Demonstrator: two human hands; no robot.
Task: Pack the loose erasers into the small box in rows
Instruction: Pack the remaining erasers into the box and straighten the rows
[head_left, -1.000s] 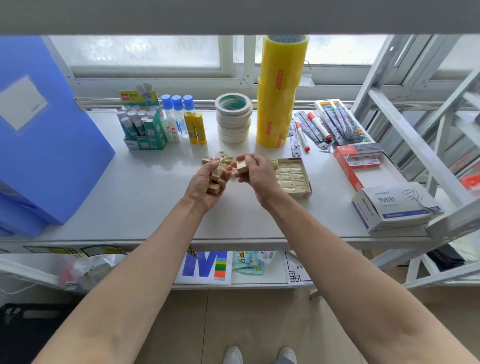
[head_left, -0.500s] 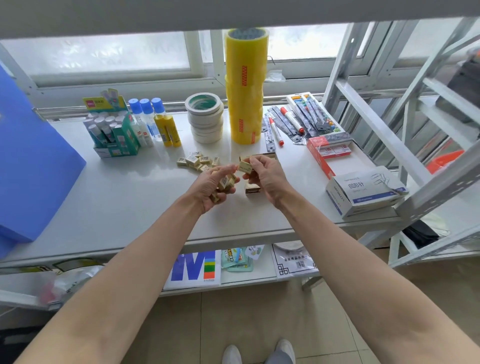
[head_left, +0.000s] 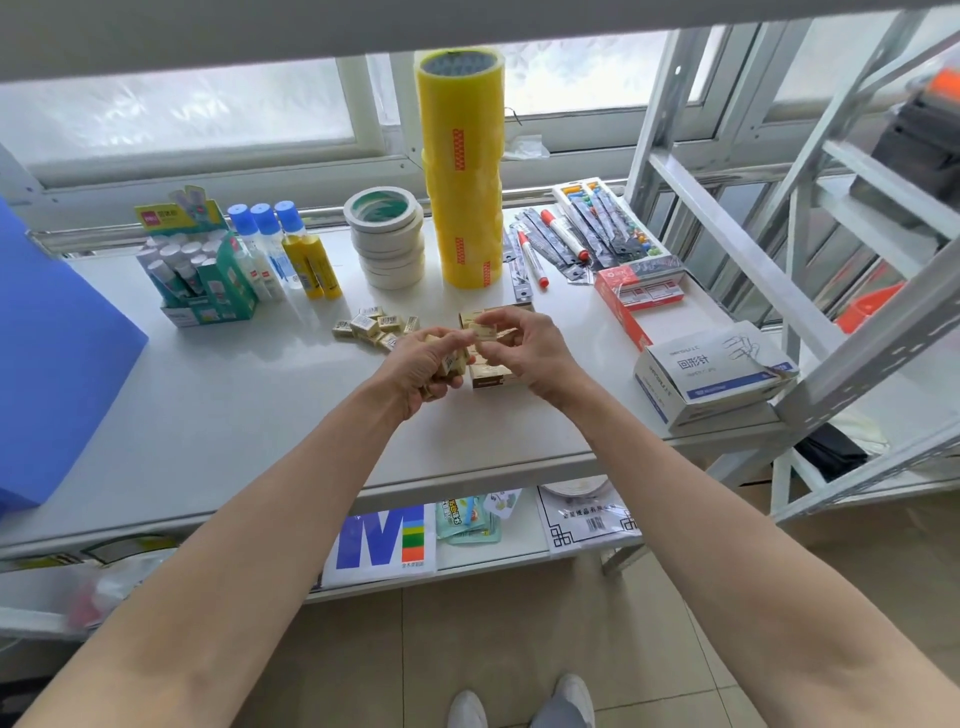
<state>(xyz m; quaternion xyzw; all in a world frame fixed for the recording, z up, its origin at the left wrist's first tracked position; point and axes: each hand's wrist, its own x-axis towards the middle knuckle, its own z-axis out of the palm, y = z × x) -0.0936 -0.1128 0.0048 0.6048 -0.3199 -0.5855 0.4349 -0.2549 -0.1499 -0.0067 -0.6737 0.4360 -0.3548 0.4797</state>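
A blue folder box (head_left: 57, 364) stands at the left edge of the white table (head_left: 218, 415). Next come a green display carton of glue sticks (head_left: 195, 270), three blue-capped glue bottles (head_left: 280, 249), a stack of masking tape rolls (head_left: 387, 236) and a tall column of yellow packing tape (head_left: 461, 166). A heap of loose erasers (head_left: 371, 326) lies in front of the masking tape. Just right of that heap, the left hand (head_left: 421, 369) curls its fingers around several erasers. The right hand (head_left: 522, 348) pinches a single eraser (head_left: 483, 332) between thumb and forefinger, just above the small box (head_left: 491, 375), which the hands largely hide. Farther right lie red markers (head_left: 532, 257), a red box (head_left: 641, 296) and a white paper-clip box (head_left: 711, 374).
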